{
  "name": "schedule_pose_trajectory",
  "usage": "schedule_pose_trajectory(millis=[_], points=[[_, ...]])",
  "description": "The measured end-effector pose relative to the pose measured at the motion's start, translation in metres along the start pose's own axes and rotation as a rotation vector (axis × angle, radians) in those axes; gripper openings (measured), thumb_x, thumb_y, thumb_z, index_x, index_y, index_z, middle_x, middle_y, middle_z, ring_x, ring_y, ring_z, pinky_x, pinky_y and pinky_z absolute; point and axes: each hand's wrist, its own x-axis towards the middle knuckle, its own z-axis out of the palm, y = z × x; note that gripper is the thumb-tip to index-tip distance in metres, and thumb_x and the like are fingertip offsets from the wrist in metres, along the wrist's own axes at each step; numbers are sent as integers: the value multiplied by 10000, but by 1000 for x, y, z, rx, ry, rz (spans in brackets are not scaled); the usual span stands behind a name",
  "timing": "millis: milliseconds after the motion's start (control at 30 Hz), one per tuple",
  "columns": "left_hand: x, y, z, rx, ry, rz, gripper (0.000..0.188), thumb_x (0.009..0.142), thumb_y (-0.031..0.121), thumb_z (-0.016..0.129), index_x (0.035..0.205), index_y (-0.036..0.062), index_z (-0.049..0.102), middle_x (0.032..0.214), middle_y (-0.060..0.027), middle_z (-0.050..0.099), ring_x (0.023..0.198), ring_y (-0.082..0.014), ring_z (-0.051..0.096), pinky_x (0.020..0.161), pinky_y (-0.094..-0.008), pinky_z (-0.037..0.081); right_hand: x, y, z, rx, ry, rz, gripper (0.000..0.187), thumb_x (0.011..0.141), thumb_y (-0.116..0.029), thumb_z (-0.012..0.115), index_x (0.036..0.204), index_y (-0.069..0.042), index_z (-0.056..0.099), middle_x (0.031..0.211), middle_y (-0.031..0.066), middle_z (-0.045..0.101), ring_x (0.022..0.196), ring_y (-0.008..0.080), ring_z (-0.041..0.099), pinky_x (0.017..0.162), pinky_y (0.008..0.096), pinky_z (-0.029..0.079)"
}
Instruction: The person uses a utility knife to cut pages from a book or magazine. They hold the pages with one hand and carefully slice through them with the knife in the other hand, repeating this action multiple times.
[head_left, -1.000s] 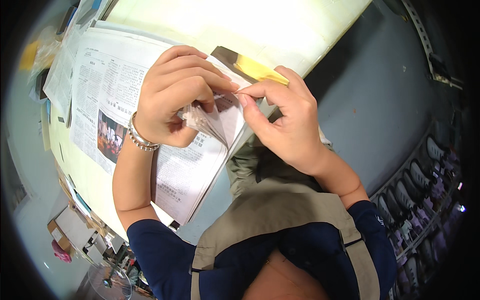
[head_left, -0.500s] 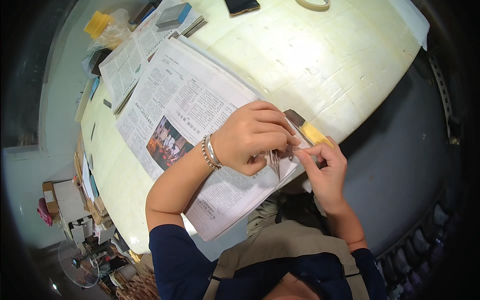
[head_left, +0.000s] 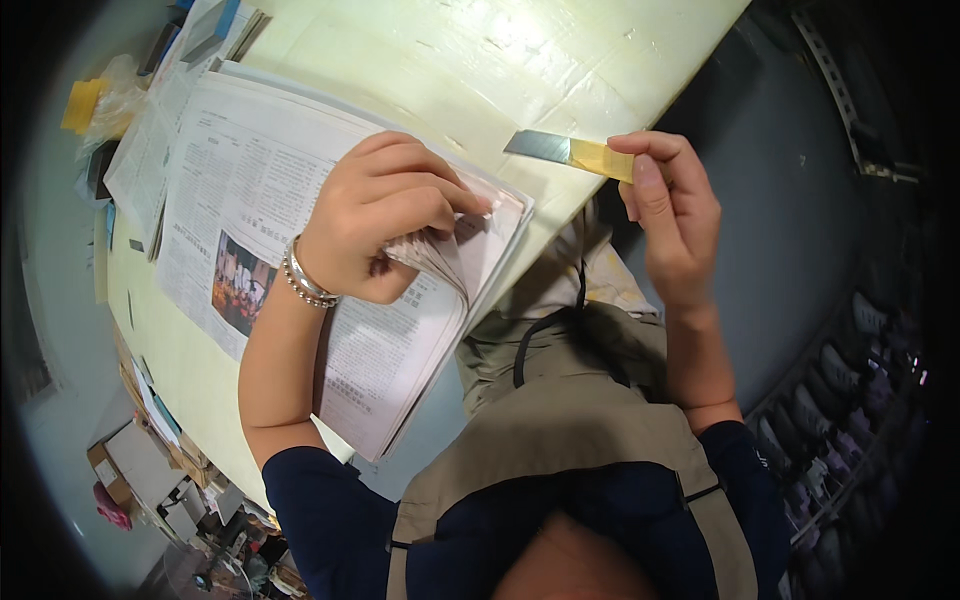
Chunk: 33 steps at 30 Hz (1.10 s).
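A thick stack of newspaper (head_left: 375, 345) lies at a slant on the pale table, a colour photo on its top page. My left hand (head_left: 385, 215) is closed on the curled-up pages (head_left: 430, 258) near the stack's right corner, its fingertips pressing on the paper there. Away to the right, past the table edge, my right hand (head_left: 675, 220) grips a flat-bladed knife (head_left: 560, 148) by its yellow handle. The steel blade points left, above the table's edge and apart from the paper.
More newspapers (head_left: 140, 180) lie at the far left, with a grey-blue block (head_left: 212, 32) on them. Beyond is a yellow object (head_left: 85, 105) beside a clear plastic bag. The table (head_left: 450, 60) ends in a slanting edge at the right. Shoes (head_left: 840, 370) line a rack lower right.
My right hand has left the paper's corner and taken up the knife that lay by the table edge. My left hand still holds the curled pages. The whole view has shifted.
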Motion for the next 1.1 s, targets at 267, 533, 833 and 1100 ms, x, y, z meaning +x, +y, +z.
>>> schedule_pose_trajectory(millis=[267,533,833,1100], points=[[-2,-3,3,-74,37,-23,166,670,251,519,653,85,521,878,-132,717,740,-274,629,688,-381,465,18,-4,-13,173,-236,216,248,1000,-184,481,975,11,632,609,-49,429,553,27,368,512,186,275],[2,0,3,-82,57,-26,210,453,152,519,651,85,525,857,-81,721,733,-255,623,676,-350,478,30,-3,-13,67,-281,187,262,987,-204,486,958,6,640,588,-51,407,540,23,353,498,202,266],[3,0,3,-77,53,-34,187,503,146,530,675,75,515,880,-121,715,734,-272,621,694,-360,477,47,-7,-16,17,-444,199,282,971,-232,495,960,4,648,637,-55,414,581,34,353,517,206,284],[1,0,3,-102,20,-60,181,537,164,531,678,55,498,938,-192,701,741,-301,615,715,-388,473,74,9,-9,42,-685,281,294,991,-266,476,933,-31,643,594,-76,383,509,8,297,467,185,213]])
